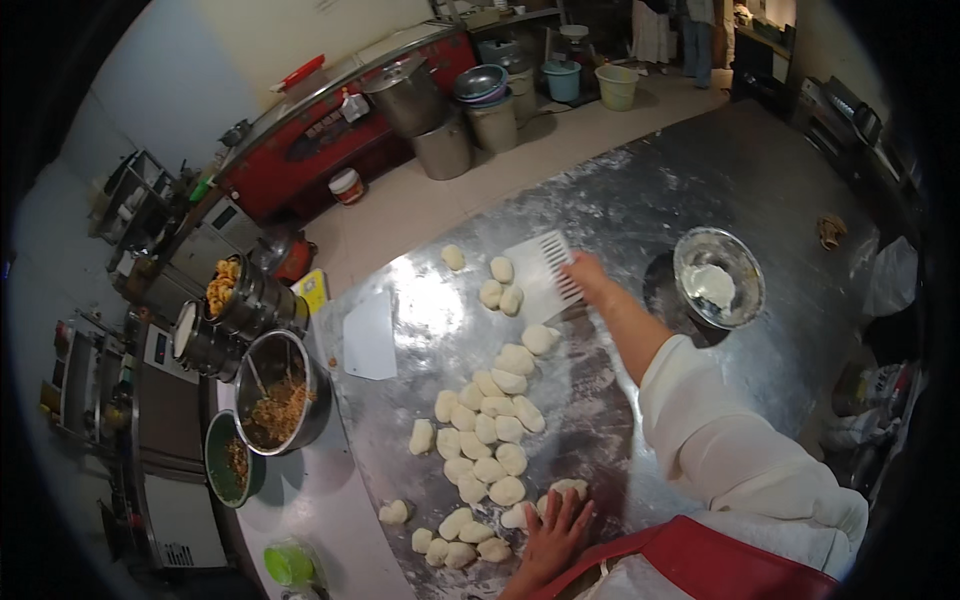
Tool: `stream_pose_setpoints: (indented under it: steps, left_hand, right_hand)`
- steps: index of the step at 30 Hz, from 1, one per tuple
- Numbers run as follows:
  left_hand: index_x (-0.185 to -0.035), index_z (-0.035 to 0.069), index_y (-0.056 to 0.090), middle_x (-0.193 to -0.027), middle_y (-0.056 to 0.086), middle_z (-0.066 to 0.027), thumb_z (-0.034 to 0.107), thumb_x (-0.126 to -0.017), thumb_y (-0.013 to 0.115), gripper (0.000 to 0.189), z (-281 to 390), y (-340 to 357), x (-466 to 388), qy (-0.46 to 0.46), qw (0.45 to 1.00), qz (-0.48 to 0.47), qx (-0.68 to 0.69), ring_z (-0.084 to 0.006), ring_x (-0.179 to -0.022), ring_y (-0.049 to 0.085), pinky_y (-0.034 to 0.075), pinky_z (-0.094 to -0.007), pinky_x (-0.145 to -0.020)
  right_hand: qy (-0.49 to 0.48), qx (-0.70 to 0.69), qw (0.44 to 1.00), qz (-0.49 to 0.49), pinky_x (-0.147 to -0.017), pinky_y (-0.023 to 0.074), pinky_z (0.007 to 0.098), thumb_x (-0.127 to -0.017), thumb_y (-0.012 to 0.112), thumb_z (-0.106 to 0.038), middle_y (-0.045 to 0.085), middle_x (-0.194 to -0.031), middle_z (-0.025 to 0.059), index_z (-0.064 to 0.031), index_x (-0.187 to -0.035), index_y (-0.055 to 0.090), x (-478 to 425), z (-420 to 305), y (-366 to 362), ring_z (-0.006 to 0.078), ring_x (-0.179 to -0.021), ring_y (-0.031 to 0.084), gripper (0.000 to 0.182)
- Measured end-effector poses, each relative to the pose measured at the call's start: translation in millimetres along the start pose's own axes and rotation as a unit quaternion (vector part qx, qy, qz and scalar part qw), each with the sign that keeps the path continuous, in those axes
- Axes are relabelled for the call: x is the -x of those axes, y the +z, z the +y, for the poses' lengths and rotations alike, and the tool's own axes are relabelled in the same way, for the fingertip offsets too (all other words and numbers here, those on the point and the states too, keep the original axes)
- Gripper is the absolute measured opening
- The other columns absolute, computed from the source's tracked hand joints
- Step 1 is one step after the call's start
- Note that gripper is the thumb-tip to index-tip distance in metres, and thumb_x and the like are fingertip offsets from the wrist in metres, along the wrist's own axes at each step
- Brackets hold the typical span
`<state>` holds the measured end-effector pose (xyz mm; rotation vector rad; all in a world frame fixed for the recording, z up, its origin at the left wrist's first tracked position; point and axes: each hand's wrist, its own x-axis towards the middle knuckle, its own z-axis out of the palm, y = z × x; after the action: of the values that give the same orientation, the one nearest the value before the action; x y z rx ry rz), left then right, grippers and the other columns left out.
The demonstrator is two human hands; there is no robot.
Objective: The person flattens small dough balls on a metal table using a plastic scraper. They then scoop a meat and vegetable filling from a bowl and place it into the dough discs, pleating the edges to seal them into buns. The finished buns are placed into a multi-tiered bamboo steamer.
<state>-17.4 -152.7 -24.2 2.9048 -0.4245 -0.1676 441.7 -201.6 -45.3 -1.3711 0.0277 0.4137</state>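
Many small dough pieces [488, 470] lie in a cluster on a floured metal worktable [570, 202]. My right hand [586, 277] grips the slotted edge of a white plastic scraper [534, 281], whose far edge is beside a few dough pieces [501, 292] near the table's far side. My left hand [556, 529] rests with spread fingers on dough pieces [568, 489] close to my body. A second white scraper [370, 336] lies flat at the table's left.
To the right stands a metal bowl [754, 279] with flour. At left, a steel bowl [244, 397] and a green bowl [212, 457] of filling stand on a white side table [322, 517], near steel containers [259, 300]. Two people [675, 37] stand far off by buckets [616, 86].
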Motion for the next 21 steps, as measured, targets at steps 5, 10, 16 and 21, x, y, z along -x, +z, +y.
stream_pose_setpoints:
  steps: [5,10,16,21]
  left_hand:
    - [-0.134,0.018,0.026,-0.139,0.018,-0.0140,0.035,-0.080,0.047,0.060,2.9,-26.9,-7.1,-0.027,0.993,0.022,0.116,-0.0358,-0.128,0.016,0.019,-0.0670,-0.088]
    - [-0.131,0.016,0.031,-0.137,0.023,-0.0137,0.041,-0.077,0.051,0.063,9.6,-28.8,-4.8,-0.026,0.997,0.066,0.012,-0.0345,-0.127,0.019,0.019,-0.0648,-0.090]
    - [-0.118,0.004,0.044,-0.125,0.040,-0.0144,0.032,-0.076,0.061,0.054,17.4,-43.7,9.9,-0.109,0.962,0.224,0.113,-0.0338,-0.122,0.031,0.021,-0.0560,-0.095]
    - [-0.110,-0.003,0.048,-0.111,0.051,-0.0179,0.016,-0.077,0.060,0.040,17.9,-85.1,12.3,-0.125,0.853,0.405,0.304,-0.0349,-0.110,0.044,0.034,-0.0417,-0.092]
  right_hand:
    - [0.064,0.038,0.991,-0.114,-0.045,0.0446,0.0268,-0.081,0.050,-0.003,0.057,-0.067,0.0033,-0.0048,-0.105,0.054,45.4,12.7,124.1,0.0121,-0.051,0.054,0.024]
    - [-0.072,0.076,0.988,-0.109,-0.048,0.0452,0.0240,-0.081,0.051,-0.005,0.058,-0.072,0.0041,-0.0051,-0.112,0.052,65.6,-44.4,119.0,0.0104,-0.057,0.054,0.031]
    - [-0.091,0.169,0.979,-0.071,-0.050,0.0424,0.0231,-0.072,0.050,-0.003,0.056,-0.070,0.0012,-0.0025,-0.094,0.057,145.7,-70.3,-25.3,0.0083,-0.057,0.052,0.023]
    - [-0.162,0.624,0.762,0.063,-0.067,0.0443,0.0341,-0.076,0.053,-0.010,0.058,-0.088,0.0154,0.0008,-0.102,0.053,206.7,-23.9,-104.3,0.0231,-0.077,0.056,0.028]
